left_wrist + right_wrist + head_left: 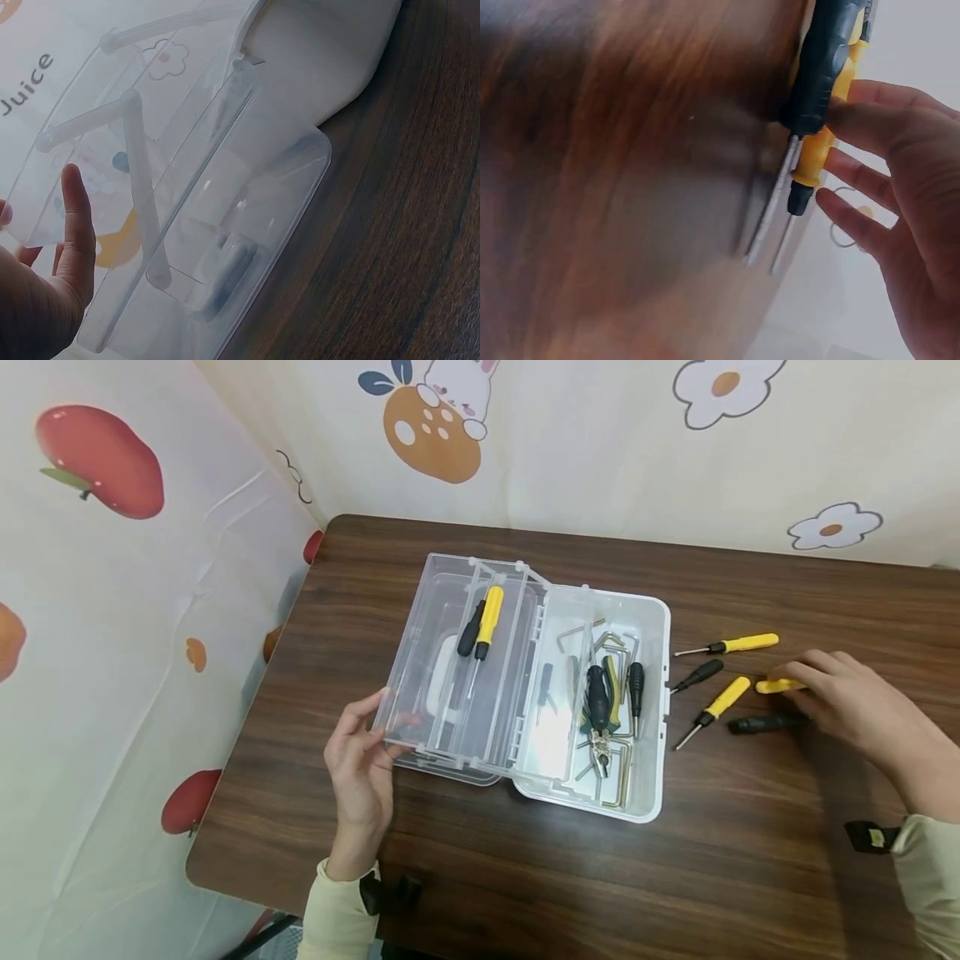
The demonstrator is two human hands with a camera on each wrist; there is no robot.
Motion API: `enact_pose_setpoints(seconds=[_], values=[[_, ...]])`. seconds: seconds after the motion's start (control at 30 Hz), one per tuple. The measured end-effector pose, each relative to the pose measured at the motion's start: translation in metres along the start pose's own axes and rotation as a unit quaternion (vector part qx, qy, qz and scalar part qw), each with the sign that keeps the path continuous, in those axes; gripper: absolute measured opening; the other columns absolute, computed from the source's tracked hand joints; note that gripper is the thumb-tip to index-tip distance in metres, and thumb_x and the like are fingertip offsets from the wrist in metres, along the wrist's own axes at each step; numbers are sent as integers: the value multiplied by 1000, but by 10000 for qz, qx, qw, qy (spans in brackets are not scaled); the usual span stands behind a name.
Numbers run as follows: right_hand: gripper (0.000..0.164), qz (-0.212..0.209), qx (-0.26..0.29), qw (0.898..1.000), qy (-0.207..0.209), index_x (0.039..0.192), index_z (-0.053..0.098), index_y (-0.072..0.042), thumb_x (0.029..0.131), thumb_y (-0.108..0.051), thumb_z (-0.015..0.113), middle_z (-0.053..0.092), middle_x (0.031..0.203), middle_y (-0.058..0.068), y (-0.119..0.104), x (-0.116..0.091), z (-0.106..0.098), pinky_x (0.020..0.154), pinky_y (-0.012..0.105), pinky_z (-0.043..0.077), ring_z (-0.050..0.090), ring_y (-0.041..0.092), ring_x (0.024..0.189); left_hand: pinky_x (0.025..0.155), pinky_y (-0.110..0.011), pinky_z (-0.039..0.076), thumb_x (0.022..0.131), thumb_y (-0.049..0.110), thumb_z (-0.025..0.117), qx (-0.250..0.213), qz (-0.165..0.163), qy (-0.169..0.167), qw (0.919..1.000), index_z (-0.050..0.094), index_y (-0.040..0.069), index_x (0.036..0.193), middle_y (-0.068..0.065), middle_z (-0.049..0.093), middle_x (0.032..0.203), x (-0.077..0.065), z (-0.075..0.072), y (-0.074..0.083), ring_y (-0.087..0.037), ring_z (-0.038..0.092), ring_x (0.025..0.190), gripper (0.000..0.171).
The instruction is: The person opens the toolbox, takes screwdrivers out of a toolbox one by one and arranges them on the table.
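My left hand (360,768) pinches the front left corner of the clear plastic tray (411,672), which folds out with the toolbox lid. A black and a yellow screwdriver (489,614) lie side by side in one tray compartment. On the table to the right, my right hand (862,702) grips a yellow screwdriver (777,686) by its handle. Just in front of that one lies a black screwdriver (761,724); the two overlap in the right wrist view. From above, part of the yellow handle is hidden by my fingers.
The white toolbox (660,618) stands open mid-table, holding pliers (601,750), a black-handled screwdriver (636,689) and several hex keys (625,777). Between it and my right hand lie two yellow screwdrivers (726,697) and a black one (701,673). A patterned curtain (600,460) hangs behind the table.
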State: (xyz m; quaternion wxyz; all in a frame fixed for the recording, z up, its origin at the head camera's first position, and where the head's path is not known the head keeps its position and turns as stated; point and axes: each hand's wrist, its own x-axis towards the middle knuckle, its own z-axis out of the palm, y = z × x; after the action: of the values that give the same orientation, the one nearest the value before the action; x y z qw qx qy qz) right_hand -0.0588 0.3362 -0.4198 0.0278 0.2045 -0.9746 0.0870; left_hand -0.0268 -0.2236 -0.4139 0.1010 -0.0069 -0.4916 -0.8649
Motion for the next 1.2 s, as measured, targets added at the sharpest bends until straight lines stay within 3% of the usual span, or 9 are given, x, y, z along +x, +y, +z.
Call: enact_pose_setpoints(seconds=[0.27, 0.3, 0.37, 0.4, 0.53, 0.6, 0.73, 0.83, 1.2], values=[[51, -383, 87, 9988, 294, 114, 70, -2, 68, 11, 87, 65, 112, 19, -31, 24, -22, 83, 59, 47, 58, 42, 102, 65, -29, 65, 97, -8, 36, -115, -45, 14, 9999, 68, -7, 123, -13, 65, 121, 0, 0, 1, -25, 78, 85, 43], [43, -579, 166, 9975, 380, 115, 70, -2, 75, 8, 85, 65, 112, 19, -36, 30, -26, 84, 58, 47, 58, 41, 103, 65, -29, 65, 97, -8, 36, -120, -51, 15, 9999, 68, -7, 124, -13, 65, 121, 0, 0, 1, -25, 78, 85, 42], [20, -926, 258, 9938, 565, 115, 70, -4, 97, -12, 73, 66, 112, 16, -48, 43, -33, 82, 56, 47, 58, 39, 102, 65, -29, 65, 97, -8, 36, -131, -59, 3, 9999, 68, -7, 124, -12, 65, 122, 0, 0, 1, -25, 78, 85, 42], [22, -1119, 285, 9913, 632, 115, 70, -4, 104, -22, 65, 66, 112, 15, -53, 49, -36, 83, 56, 47, 59, 39, 102, 65, -29, 65, 97, -8, 36, -125, -66, 7, 9999, 68, -7, 125, -12, 65, 122, 0, 0, 1, -25, 78, 85, 42], [65, -1721, 396, 9805, 858, 117, 71, -9, 110, -54, 25, 68, 111, 11, -76, 73, -48, 82, 50, 47, 60, 35, 104, 64, -28, 64, 97, -8, 36, -65, -80, 41, 9999, 68, -6, 124, -13, 64, 122, -1, 0, 0, -24, 78, 85, 43], [61, -1927, 427, 9768, 832, 119, 71, -9, 111, -50, 26, 69, 113, 11, -88, 85, -54, 85, 49, 47, 60, 34, 108, 63, -27, 64, 97, -7, 35, 18, -85, 79, 9999, 69, -4, 124, -12, 64, 122, -1, 0, 0, -23, 78, 84, 43], [20, -2112, 404, 9739, 720, 120, 70, -7, 104, -18, 64, 69, 116, 11, -111, 109, -65, 88, 49, 49, 60, 34, 111, 63, -27, 64, 97, -7, 35, 43, -83, 102, 9999, 70, -3, 123, -12, 64, 122, -1, 0, 0, -23, 78, 84, 44], [38, -2248, 336, 9722, 555, 120, 69, -6, 85, 6, 78, 68, 116, 11, -126, 129, -73, 92, 50, 50, 59, 33, 110, 63, -27, 64, 96, -8, 34, -10, -58, 86, 9999, 69, -4, 123, -13, 64, 123, -1, 0, -1, -23, 78, 84, 44], [29, -2999, 481, 9517, 443, 122, 69, -7, 95, 3, 69, 69, 121, 10, -179, 193, -73, 100, 49, 53, 61, 32, 114, 62, -28, 64, 96, -9, 34, -12, -52, 119, 9999, 70, -3, 122, -13, 64, 122, 0, 1, 0, -23, 78, 83, 45]])
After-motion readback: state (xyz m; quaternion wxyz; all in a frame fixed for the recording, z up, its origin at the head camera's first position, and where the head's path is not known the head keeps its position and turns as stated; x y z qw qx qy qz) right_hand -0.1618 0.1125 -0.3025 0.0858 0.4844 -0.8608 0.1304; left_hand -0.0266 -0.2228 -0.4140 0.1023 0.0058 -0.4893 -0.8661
